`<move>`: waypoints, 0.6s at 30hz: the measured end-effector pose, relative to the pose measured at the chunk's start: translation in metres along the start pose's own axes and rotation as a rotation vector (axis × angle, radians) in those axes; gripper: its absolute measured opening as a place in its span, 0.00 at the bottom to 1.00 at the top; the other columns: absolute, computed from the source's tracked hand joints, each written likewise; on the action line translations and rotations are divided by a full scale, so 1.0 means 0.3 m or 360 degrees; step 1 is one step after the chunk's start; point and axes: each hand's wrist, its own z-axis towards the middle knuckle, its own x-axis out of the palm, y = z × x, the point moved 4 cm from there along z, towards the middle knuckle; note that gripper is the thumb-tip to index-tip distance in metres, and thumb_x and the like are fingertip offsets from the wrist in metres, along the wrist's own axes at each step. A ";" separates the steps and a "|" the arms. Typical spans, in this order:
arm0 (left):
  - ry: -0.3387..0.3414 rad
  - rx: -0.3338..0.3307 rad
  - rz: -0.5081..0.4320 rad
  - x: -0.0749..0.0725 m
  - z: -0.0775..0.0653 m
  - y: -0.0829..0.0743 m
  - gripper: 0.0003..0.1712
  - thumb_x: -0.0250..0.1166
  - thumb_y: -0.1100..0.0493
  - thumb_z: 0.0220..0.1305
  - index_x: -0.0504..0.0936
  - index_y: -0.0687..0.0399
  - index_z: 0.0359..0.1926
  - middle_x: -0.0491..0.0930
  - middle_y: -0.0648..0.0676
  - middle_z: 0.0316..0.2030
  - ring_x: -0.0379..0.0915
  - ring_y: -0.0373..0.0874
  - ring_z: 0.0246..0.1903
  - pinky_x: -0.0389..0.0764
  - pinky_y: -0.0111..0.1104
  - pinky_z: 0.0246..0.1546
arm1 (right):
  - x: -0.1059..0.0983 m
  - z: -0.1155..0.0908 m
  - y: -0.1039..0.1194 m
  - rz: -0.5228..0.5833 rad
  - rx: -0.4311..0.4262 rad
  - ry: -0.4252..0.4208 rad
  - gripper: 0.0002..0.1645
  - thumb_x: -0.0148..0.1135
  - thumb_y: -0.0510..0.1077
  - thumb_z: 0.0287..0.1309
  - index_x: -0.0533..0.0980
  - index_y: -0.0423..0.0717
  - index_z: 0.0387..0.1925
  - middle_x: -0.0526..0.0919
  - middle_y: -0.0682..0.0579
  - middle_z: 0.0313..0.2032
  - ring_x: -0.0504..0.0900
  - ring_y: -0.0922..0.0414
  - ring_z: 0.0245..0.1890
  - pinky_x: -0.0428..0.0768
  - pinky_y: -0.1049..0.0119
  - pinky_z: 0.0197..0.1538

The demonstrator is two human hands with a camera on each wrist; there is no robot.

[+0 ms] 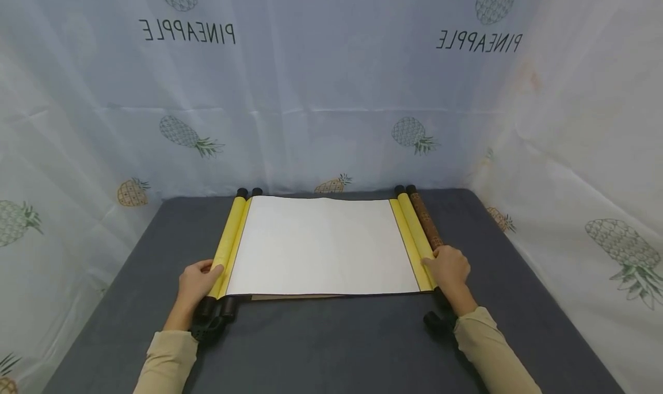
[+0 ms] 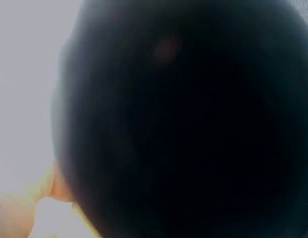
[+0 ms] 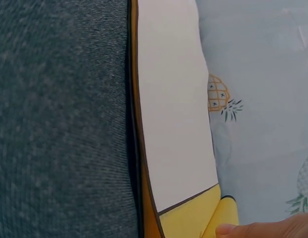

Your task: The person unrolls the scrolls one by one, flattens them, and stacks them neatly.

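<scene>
A scroll with a blank white sheet (image 1: pixel 326 244) and yellow ends lies partly unrolled across the dark table. At its left side my left hand (image 1: pixel 195 285) grips the rolled yellow end (image 1: pixel 229 233), thumb on top. My right hand (image 1: pixel 449 270) holds the right side, its thumb on the yellow roll (image 1: pixel 416 221). Beside that roll lies a brown patterned rod (image 1: pixel 426 217), partly under the right hand. Black knobs cap the rolls. In the left wrist view a blurred dark round shape (image 2: pixel 188 124) hides most things; fingers (image 2: pixel 15 213) show at lower left.
A dark grey cloth (image 1: pixel 331 342) covers the table. Behind and at both sides hangs a pale curtain (image 1: pixel 321 83) printed with pineapples. A strip of brown backing (image 1: pixel 295 297) shows under the sheet's near edge. Dark wrist straps (image 1: pixel 440 322) sit by the cuffs.
</scene>
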 end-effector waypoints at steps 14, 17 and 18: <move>0.0023 0.0029 0.0068 0.037 -0.009 -0.027 0.32 0.54 0.55 0.64 0.69 0.77 0.60 0.76 0.75 0.51 0.76 0.64 0.49 0.79 0.48 0.49 | 0.003 0.007 -0.003 -0.0151 0.0006 0.0070 0.32 0.67 0.49 0.54 0.57 0.52 0.07 0.52 0.59 0.10 0.52 0.63 0.12 0.51 0.71 0.18; 0.0044 0.0055 0.0083 0.030 -0.007 -0.052 0.33 0.53 0.55 0.64 0.66 0.77 0.63 0.74 0.75 0.54 0.73 0.65 0.52 0.77 0.51 0.53 | -0.003 0.010 0.003 -0.0157 -0.0001 0.0077 0.26 0.66 0.49 0.56 0.65 0.46 0.11 0.58 0.57 0.11 0.57 0.61 0.12 0.54 0.70 0.17; 0.0052 0.0072 0.0091 0.025 -0.004 -0.066 0.33 0.53 0.55 0.65 0.65 0.76 0.63 0.73 0.75 0.55 0.72 0.66 0.53 0.76 0.52 0.54 | -0.008 0.014 0.006 -0.0152 -0.0013 0.0068 0.23 0.65 0.49 0.56 0.68 0.43 0.13 0.61 0.55 0.11 0.60 0.60 0.12 0.55 0.70 0.17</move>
